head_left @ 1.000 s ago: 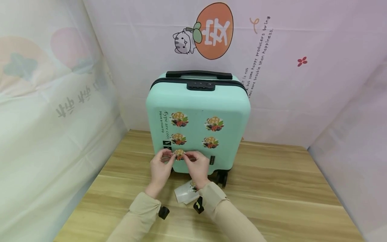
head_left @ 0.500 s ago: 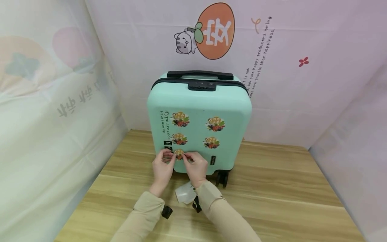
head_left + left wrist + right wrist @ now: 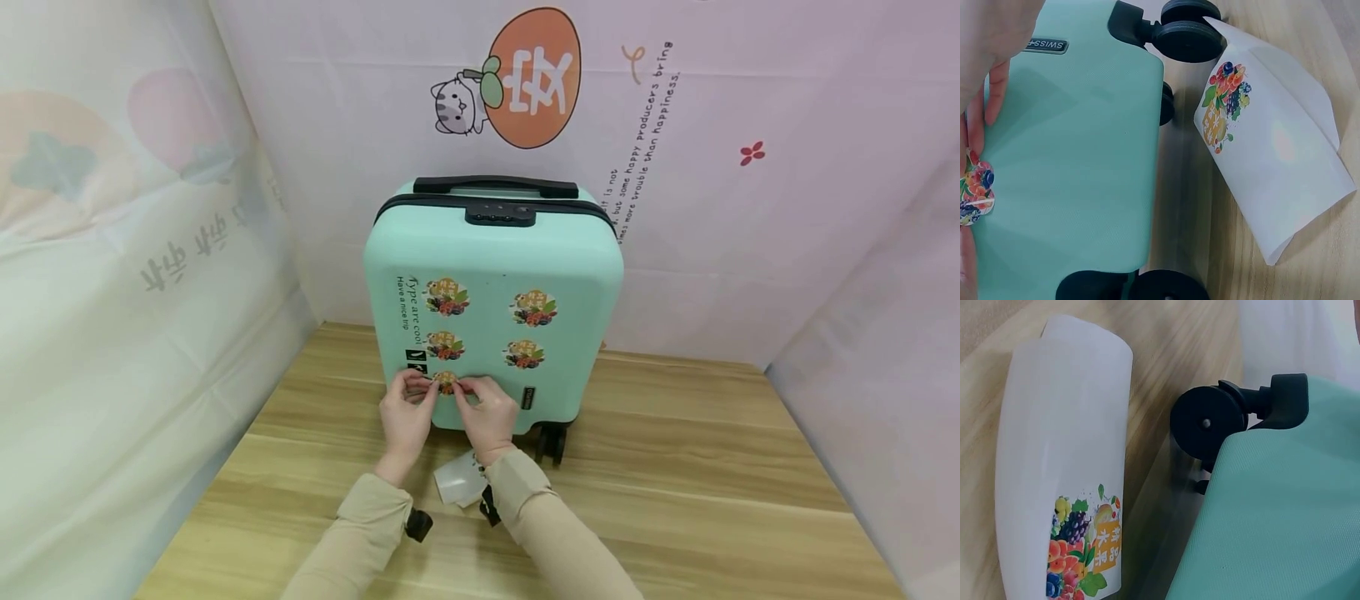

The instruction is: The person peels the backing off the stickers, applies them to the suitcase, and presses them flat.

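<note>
A mint-green suitcase (image 3: 487,250) stands upright on the wooden table, with fruit-print stickers in two columns on its front. Low in the left column, a round fruit sticker (image 3: 445,382) is pinched at its left edge by my left hand (image 3: 405,425) and at its right edge by my right hand (image 3: 489,415). Thumbs and fingertips of both hands lie right at the suitcase's face. In the left wrist view the sticker (image 3: 975,190) is partly cut off by the frame edge and looks slightly buckled against the shell.
A curled white sticker sheet (image 3: 1272,137) with fruit prints lies on the table (image 3: 712,467) before the suitcase, near its black wheel (image 3: 1207,422). Printed cloth (image 3: 750,250) hangs behind and at both sides. Black wrist gear (image 3: 418,525) sits by the left sleeve.
Both hands keep their pinch on the sticker and have barely shifted. My right forearm has moved slightly left, covering more of the sticker sheet.
</note>
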Available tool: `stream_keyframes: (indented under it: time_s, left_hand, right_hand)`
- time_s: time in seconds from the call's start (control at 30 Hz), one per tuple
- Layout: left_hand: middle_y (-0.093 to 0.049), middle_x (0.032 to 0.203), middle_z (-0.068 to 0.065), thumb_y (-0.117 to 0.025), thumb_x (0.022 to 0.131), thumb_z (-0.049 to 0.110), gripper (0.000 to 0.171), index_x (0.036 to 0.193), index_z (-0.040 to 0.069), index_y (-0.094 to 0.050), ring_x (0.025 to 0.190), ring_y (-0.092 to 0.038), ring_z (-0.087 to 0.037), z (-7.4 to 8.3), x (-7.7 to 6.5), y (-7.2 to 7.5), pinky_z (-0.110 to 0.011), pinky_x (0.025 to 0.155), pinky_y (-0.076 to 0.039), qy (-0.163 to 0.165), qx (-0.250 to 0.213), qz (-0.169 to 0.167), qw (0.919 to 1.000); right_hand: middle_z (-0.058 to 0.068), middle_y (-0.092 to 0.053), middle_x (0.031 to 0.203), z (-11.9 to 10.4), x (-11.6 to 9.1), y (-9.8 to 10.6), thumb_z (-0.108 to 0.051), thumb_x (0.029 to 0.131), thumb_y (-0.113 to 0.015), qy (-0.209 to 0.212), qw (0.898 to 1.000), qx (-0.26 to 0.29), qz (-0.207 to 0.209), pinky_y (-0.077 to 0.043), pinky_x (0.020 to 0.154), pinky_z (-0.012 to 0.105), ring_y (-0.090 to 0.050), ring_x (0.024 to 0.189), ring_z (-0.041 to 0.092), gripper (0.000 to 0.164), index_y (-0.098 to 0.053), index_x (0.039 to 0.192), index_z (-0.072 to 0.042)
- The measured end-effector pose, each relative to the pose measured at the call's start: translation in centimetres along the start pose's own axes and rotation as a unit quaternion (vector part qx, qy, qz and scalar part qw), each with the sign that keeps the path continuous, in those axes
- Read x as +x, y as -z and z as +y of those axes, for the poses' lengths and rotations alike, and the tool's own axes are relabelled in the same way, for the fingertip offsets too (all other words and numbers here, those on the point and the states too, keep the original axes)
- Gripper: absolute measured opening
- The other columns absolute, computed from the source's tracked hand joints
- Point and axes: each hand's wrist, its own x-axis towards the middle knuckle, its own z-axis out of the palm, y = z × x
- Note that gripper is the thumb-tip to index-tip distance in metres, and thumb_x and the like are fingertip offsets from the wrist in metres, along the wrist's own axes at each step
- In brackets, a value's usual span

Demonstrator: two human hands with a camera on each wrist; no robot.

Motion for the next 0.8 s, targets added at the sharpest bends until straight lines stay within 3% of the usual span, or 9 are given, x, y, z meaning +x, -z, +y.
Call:
stream_keyframes:
  time_s: [0.2,0.3,0.43,0.6,0.8]
  left_hand:
    - [-0.067,0.078,-0.013,-0.073,0.08,0.002,0.018,0.091,-0.001,-0.059,0.069,-0.066,-0.014,-0.3,0.1,0.0,-0.022,0.062,-0.056,-0.017,-0.02,0.012,0.9996]
    - [-0.067,0.076,-0.012,-0.073,0.079,0.002,0.018,0.089,0.001,-0.058,0.067,-0.066,-0.013,-0.2,0.2,0.0,-0.023,0.06,-0.055,-0.031,-0.015,0.017,0.9993]
    - [-0.069,0.078,-0.012,-0.073,0.08,0.004,0.018,0.091,0.001,-0.058,0.068,-0.068,-0.023,0.3,0.3,0.2,-0.031,0.061,-0.057,-0.026,0.035,0.001,0.999]
    - [-0.071,0.078,-0.009,-0.074,0.08,0.008,0.018,0.09,0.004,-0.059,0.07,-0.069,-0.025,0.9,0.4,0.3,-0.031,0.055,-0.053,-0.02,0.109,-0.015,0.9938]
    - [-0.071,0.076,-0.008,-0.075,0.079,0.009,0.018,0.086,0.005,-0.059,0.067,-0.069,-0.023,0.8,0.5,0.6,-0.03,0.051,-0.051,-0.024,0.122,-0.016,0.9921]
  right_hand:
    - [-0.001,-0.068,0.068,-0.1,0.1,0.1,-0.016,0.073,-0.081,0.004,0.999,-0.033,0.009,-0.05,0.051,0.025,-0.062,0.056,0.01,0.019,-0.063,0.076,-0.011]
    - [-0.003,-0.067,0.065,-0.3,0.3,0.2,-0.018,0.073,-0.082,0.001,0.998,-0.057,0.007,-0.048,0.048,0.025,-0.058,0.05,0.01,0.027,-0.056,0.075,-0.012]
    - [-0.004,-0.063,0.062,-0.5,0.4,0.2,-0.017,0.071,-0.083,0.019,0.997,-0.081,0.007,-0.044,0.05,0.026,-0.051,0.048,0.009,0.03,-0.053,0.069,-0.014]
    - [-0.003,-0.053,0.059,-0.4,0.4,0.2,-0.016,0.07,-0.084,0.043,0.993,-0.105,0.0,-0.039,0.054,0.027,-0.045,0.048,0.009,0.037,-0.047,0.065,-0.014]
    - [-0.004,-0.044,0.052,-0.2,0.5,0.1,-0.021,0.07,-0.085,0.084,0.986,-0.142,0.001,-0.035,0.053,0.027,-0.04,0.045,0.009,0.044,-0.043,0.057,-0.016]
